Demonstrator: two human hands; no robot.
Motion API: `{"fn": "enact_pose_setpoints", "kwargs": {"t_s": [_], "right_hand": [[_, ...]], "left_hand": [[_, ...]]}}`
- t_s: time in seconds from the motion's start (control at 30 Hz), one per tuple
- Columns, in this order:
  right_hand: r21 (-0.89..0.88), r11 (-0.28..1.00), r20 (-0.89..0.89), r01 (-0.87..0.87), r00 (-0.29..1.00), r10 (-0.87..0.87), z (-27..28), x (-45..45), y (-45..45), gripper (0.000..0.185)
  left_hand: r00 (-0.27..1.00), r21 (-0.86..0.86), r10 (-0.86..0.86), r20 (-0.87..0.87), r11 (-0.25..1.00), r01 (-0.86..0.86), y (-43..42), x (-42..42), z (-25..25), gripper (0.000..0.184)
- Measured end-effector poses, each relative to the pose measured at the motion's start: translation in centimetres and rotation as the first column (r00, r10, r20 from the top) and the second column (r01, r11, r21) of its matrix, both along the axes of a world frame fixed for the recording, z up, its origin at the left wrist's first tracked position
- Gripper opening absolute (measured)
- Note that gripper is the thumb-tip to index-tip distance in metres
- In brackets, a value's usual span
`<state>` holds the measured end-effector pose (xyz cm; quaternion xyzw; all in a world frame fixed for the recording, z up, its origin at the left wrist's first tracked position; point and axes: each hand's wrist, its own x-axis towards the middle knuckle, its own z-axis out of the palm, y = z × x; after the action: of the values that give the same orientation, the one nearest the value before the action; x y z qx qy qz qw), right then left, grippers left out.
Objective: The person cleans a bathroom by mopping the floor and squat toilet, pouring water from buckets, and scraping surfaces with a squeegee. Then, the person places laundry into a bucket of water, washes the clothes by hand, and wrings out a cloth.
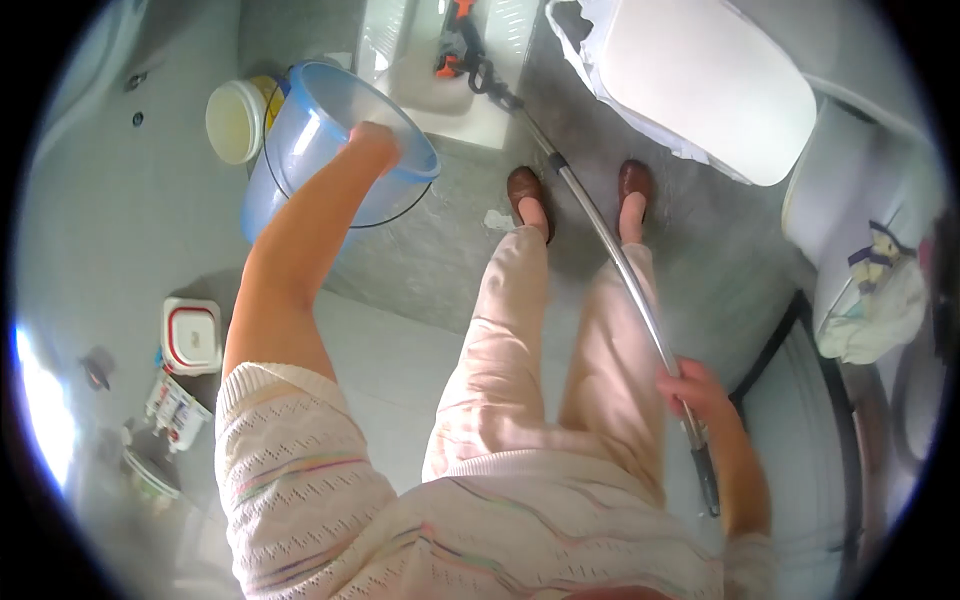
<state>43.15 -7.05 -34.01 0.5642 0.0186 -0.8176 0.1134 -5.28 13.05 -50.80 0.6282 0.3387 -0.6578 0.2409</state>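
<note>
My left hand (pixel 374 148) reaches over the rim of a translucent blue bucket (pixel 285 165), at its right side; the fingers are hidden and I cannot make out what they touch. My right hand (pixel 694 388) is closed around the metal pole (pixel 625 265) of a long-handled tool, just above its black end grip. The pole slants up and left to a black joint and an orange and black head (pixel 450 62), which lies over the white squat toilet pan (pixel 430 80).
A white and yellow bucket (pixel 235 122) stands left of the blue one. A white lid-like panel (pixel 710 85) is at the upper right, with a cloth (pixel 880 300) below it. A red-rimmed white container (pixel 191 336) sits at the left. My feet are on the grey floor (pixel 420 250).
</note>
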Motion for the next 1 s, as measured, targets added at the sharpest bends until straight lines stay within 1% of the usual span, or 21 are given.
{"fn": "enact_pose_setpoints", "kwargs": {"t_s": [0.03,0.13,0.2,0.23,0.3,0.33,0.37,0.4,0.43,0.47,0.53,0.63,0.67,0.7,0.73,0.77,0.8,0.87,0.93,1.0], "right_hand": [[0.02,0.999,-0.007,-0.034,0.999,0.034,0.2,0.0,0.4,0.014],[0.049,0.993,0.016,-0.112,0.994,0.111,2.3,-0.4,2.3,0.02],[0.11,0.967,0.071,-0.229,0.972,0.223,4.4,-1.3,3.7,0.024],[0.14,0.947,0.101,-0.288,0.956,0.276,5.6,-1.6,4.3,0.026],[0.175,0.937,0.073,-0.302,0.953,0.293,6.9,-1.5,5.4,0.029],[0.185,0.931,0.043,-0.316,0.949,0.313,7.4,-1.6,6.0,0.031],[0.162,0.957,0.012,-0.242,0.97,0.243,7.8,-2.1,6.9,0.028],[0.166,0.947,0.032,-0.274,0.962,0.272,8.2,-2.9,7.5,0.028],[0.17,0.938,0.056,-0.302,0.953,0.297,8.4,-3.7,8.0,0.028],[0.178,0.926,0.087,-0.333,0.943,0.322,8.4,-3.6,8.7,0.028],[0.199,0.9,0.117,-0.388,0.921,0.371,9.4,-5.1,8.7,0.025],[0.178,0.878,0.186,-0.444,0.891,0.413,10.2,-7.4,7.7,0.023],[0.174,0.869,0.199,-0.464,0.881,0.43,10.3,-8.4,6.7,0.023],[0.146,0.865,0.198,-0.481,0.87,0.451,9.4,-7.1,9.2,0.023],[0.139,0.858,0.218,-0.495,0.86,0.461,9.6,-8.2,8.4,0.023],[0.146,0.833,0.242,-0.534,0.835,0.493,9.8,-9.2,7.6,0.023],[0.131,0.835,0.252,-0.535,0.832,0.494,9.7,-9.7,7.7,0.023],[0.111,0.84,0.274,-0.531,0.829,0.488,9.7,-10.9,7.1,0.022],[0.099,0.828,0.292,-0.552,0.812,0.506,9.7,-11.5,6.6,0.022],[0.083,0.819,0.328,-0.567,0.792,0.515,9.8,-13.3,5.3,0.022]], "left_hand": [[0.998,0.023,0.059,-0.022,0.998,-0.059,-1.5,-0.4,0.8,0.028],[0.992,0.044,0.123,0.013,0.991,-0.124,-7.6,-2.4,3.7,0.023],[0.98,0.117,0.195,0.03,0.973,-0.197,-12.5,-2.9,6.3,0.022],[0.964,0.16,0.263,0.044,0.95,-0.266,-15.6,-3.3,7.3,0.022],[0.912,0.241,0.403,0.07,0.881,-0.408,-21.4,-3.7,8.6,0.021],[0.885,0.252,0.459,0.085,0.849,-0.465,-23.6,-3.4,9.6,0.021],[0.85,0.265,0.519,0.086,0.811,-0.522,-26.0,-3.2,10.7,0.02],[0.803,0.277,0.591,0.075,0.761,-0.586,-29.6,-3.2,12.2,0.02],[0.706,0.295,0.707,0.05,0.665,-0.687,-32.2,-3.3,12.8,0.018],[0.665,0.357,0.743,0.076,0.602,-0.714,-35.1,-2.4,13.4,0.018],[0.614,0.456,0.771,0.17,0.491,-0.743,-40.5,-1.4,13.8,0.017],[0.454,0.481,0.855,0.251,0.297,-0.825,-47.2,0.4,13.4,0.017],[0.427,0.489,0.861,0.276,0.257,-0.834,-49.5,0.6,13.2,0.017],[0.402,0.492,0.874,0.274,0.231,-0.839,-48.5,3.0,13.2,0.017],[0.379,0.495,0.875,0.301,0.196,-0.847,-50.3,3.0,12.9,0.017],[0.395,0.528,0.855,0.336,0.177,-0.831,-52.4,3.1,12.1,0.016],[0.377,0.527,0.85,0.367,0.144,-0.838,-53.2,3.0,11.5,0.015],[0.347,0.527,0.831,0.434,0.079,-0.846,-55.1,2.5,10.3,0.014],[0.316,0.566,0.832,0.455,0.004,-0.824,-56.6,1.6,9.7,0.013],[0.277,0.586,0.825,0.493,-0.08,-0.807,-58.6,-0.1,7.9,0.013]]}}
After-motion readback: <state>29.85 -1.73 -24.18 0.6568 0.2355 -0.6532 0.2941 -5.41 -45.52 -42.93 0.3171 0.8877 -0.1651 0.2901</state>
